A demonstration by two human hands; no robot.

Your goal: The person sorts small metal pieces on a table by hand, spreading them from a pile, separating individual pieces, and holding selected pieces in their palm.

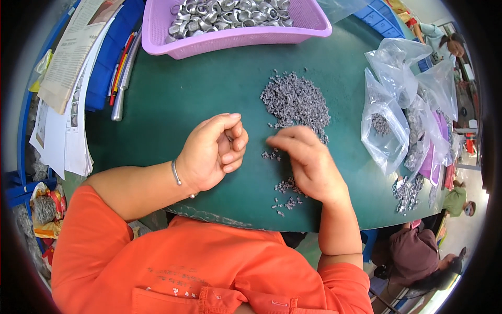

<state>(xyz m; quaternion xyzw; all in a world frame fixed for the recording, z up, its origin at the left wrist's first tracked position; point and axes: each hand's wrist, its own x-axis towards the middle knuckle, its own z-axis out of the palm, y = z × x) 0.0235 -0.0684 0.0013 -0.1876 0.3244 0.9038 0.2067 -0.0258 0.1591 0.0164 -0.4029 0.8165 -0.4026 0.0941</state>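
Note:
My left hand [212, 149] hovers palm-inward over the green table, fingers curled into a loose fist. A small dark bit shows in its hollow, too small to name. To its right my right hand [308, 159] reaches over the table, its fingertips bunched together, slightly blurred. Whatever they hold is hidden. Just beyond it lies a heap of tiny grey metal pieces [295, 99]. A few strays [271, 155] lie by the right fingertips, and a small cluster [286, 201] sits beside the right wrist.
A pink basket [235, 42] of metal rings stands at the far edge. Clear plastic bags [387, 120] and loose metal parts [408, 193] lie on the right. Papers [68, 94], a blue tray [102, 63] and a pointed metal tool [123, 83] are at left. Other people sit beyond the right side.

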